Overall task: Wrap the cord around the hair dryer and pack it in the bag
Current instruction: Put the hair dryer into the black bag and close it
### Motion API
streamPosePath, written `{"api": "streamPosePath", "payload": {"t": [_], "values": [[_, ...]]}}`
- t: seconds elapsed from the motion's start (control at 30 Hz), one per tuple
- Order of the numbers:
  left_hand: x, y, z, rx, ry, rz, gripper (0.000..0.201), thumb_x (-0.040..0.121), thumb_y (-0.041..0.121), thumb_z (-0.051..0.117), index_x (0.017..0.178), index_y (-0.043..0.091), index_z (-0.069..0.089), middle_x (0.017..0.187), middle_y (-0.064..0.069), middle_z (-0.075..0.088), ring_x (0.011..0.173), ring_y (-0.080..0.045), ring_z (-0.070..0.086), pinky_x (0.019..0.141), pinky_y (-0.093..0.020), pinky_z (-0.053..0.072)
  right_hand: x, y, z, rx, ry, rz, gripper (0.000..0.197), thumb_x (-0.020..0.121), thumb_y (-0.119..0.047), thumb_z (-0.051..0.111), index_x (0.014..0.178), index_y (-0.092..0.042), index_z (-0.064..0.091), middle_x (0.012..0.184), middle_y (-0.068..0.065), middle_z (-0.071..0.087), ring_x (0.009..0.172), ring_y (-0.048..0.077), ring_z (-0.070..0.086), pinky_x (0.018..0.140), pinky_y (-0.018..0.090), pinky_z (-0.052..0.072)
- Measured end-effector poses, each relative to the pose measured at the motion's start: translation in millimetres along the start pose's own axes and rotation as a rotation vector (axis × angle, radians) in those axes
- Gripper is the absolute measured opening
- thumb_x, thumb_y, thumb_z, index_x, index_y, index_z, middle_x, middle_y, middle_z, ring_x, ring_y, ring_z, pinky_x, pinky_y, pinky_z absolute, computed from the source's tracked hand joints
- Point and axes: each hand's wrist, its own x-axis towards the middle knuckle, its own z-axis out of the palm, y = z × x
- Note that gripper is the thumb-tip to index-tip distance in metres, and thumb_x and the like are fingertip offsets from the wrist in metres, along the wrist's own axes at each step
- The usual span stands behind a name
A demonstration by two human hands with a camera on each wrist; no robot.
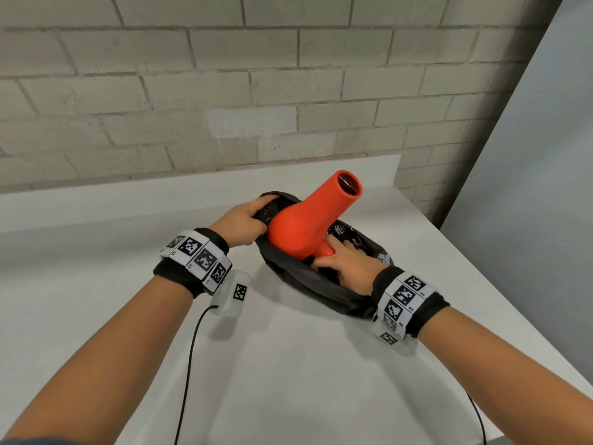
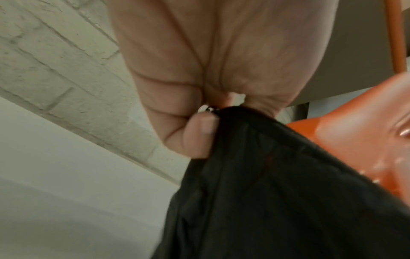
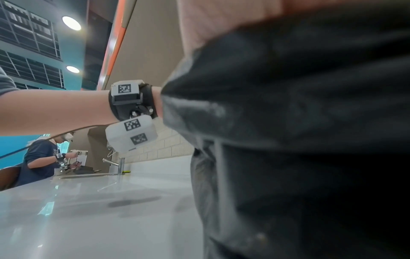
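Note:
An orange hair dryer (image 1: 313,220) stands partly inside a black bag (image 1: 308,281) on the white counter, nozzle pointing up and away. My left hand (image 1: 247,220) pinches the bag's left rim (image 2: 233,113) and holds the mouth wide. My right hand (image 1: 340,261) reaches into the bag and grips the dryer's handle, index finger lying along it. In the left wrist view the dryer's orange body (image 2: 355,136) sits just behind the black fabric. The bag's fabric (image 3: 299,140) fills the right wrist view. The dryer's cord is hidden.
The white counter (image 1: 288,364) ends against a brick wall (image 1: 256,91) behind the bag and drops off at the right. Thin black cables (image 1: 187,364) trail from my wrist cameras. Another person (image 3: 42,161) works at a sink far left.

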Motion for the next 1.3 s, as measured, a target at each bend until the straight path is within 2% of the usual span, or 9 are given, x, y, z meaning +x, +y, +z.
{"api": "streamPosePath", "payload": {"t": [0.13, 0.27, 0.4, 0.53, 0.7, 0.8, 0.97, 1.2, 1.3], "values": [[-4, 12, 3, -0.094, 0.014, 0.041, 0.064, 0.078, -0.011, 0.037, 0.132, 0.022, 0.045, 0.084, 0.000, 0.052, 0.062, -0.015, 0.046, 0.041, -0.014, 0.037, 7, 2, 3, -0.038, -0.040, 0.013, 0.042, 0.091, -0.016, 0.045, 0.123, -0.043, 0.046, 0.147, 0.002, 0.018, 0.119, 0.043, 0.034, 0.103, 0.058, 0.030], [-8, 18, 5, -0.168, 0.079, 0.075, 0.059, 0.077, -0.013, 0.037, 0.126, 0.015, 0.052, 0.104, -0.003, 0.054, 0.087, -0.015, 0.048, 0.070, -0.021, 0.042, 6, 8, 3, -0.033, -0.023, 0.015, 0.045, 0.090, -0.012, 0.046, 0.124, -0.042, 0.046, 0.149, 0.001, 0.016, 0.119, 0.045, 0.034, 0.102, 0.058, 0.033], [-5, 19, 9, -0.213, 0.140, 0.052, 0.051, 0.079, -0.012, 0.039, 0.123, 0.009, 0.053, 0.097, -0.009, 0.053, 0.068, -0.013, 0.050, 0.050, -0.011, 0.043, 4, 9, 7, -0.039, -0.003, 0.005, 0.041, 0.093, -0.021, 0.042, 0.130, -0.038, 0.041, 0.146, 0.005, 0.021, 0.121, 0.041, 0.034, 0.103, 0.054, 0.033], [-2, 13, 11, -0.135, 0.214, 0.082, 0.036, 0.087, 0.004, 0.049, 0.122, 0.012, 0.056, 0.120, -0.018, 0.060, 0.105, -0.034, 0.057, 0.087, -0.031, 0.046, 0, 10, 12, 0.127, 0.112, -0.072, 0.036, 0.094, -0.013, 0.043, 0.128, -0.024, 0.048, 0.142, 0.013, 0.031, 0.122, 0.035, 0.040, 0.106, 0.042, 0.034], [1, 8, 8, 0.047, 0.150, 0.032, 0.060, 0.083, -0.002, 0.044, 0.137, 0.023, 0.037, 0.140, -0.011, 0.044, 0.126, -0.028, 0.044, 0.104, -0.033, 0.039, -6, 12, 14, 0.231, 0.294, -0.235, 0.032, 0.086, 0.000, 0.048, 0.099, -0.029, 0.043, 0.128, 0.009, 0.040, 0.100, 0.025, 0.049, 0.092, 0.031, 0.041], [-2, 15, 8, -0.003, 0.147, 0.055, 0.064, 0.081, -0.006, 0.042, 0.138, 0.023, 0.037, 0.139, -0.011, 0.045, 0.122, -0.027, 0.047, 0.095, -0.030, 0.043, -4, 14, 13, 0.214, 0.273, -0.263, 0.030, 0.083, 0.002, 0.048, 0.098, -0.025, 0.045, 0.128, 0.009, 0.040, 0.097, 0.017, 0.045, 0.091, 0.019, 0.033], [-10, 28, 12, -0.061, 0.127, 0.164, 0.063, 0.081, -0.007, 0.042, 0.136, 0.023, 0.039, 0.135, -0.007, 0.048, 0.115, -0.023, 0.051, 0.082, -0.025, 0.043, -4, 18, 15, 0.117, 0.219, -0.194, 0.034, 0.082, 0.001, 0.048, 0.098, -0.028, 0.041, 0.133, 0.006, 0.037, 0.093, 0.034, 0.051, 0.088, 0.045, 0.046], [-27, 51, 11, -0.203, 0.145, 0.264, 0.062, 0.079, -0.010, 0.041, 0.133, 0.020, 0.044, 0.131, -0.010, 0.054, 0.115, -0.024, 0.052, 0.092, -0.028, 0.042, 4, 32, 6, 0.000, 0.065, -0.022, 0.034, 0.088, -0.009, 0.047, 0.120, -0.021, 0.049, 0.128, 0.011, 0.040, 0.100, 0.038, 0.055, 0.093, 0.047, 0.045], [-31, 54, 10, -0.158, 0.103, 0.278, 0.056, 0.083, 0.011, 0.058, 0.135, 0.023, 0.041, 0.131, -0.004, 0.053, 0.121, -0.022, 0.049, 0.095, -0.026, 0.039, 6, 36, 9, 0.012, 0.037, -0.012, 0.040, 0.087, -0.008, 0.047, 0.125, -0.021, 0.049, 0.128, 0.014, 0.042, 0.101, 0.038, 0.056, 0.094, 0.046, 0.045]]}}
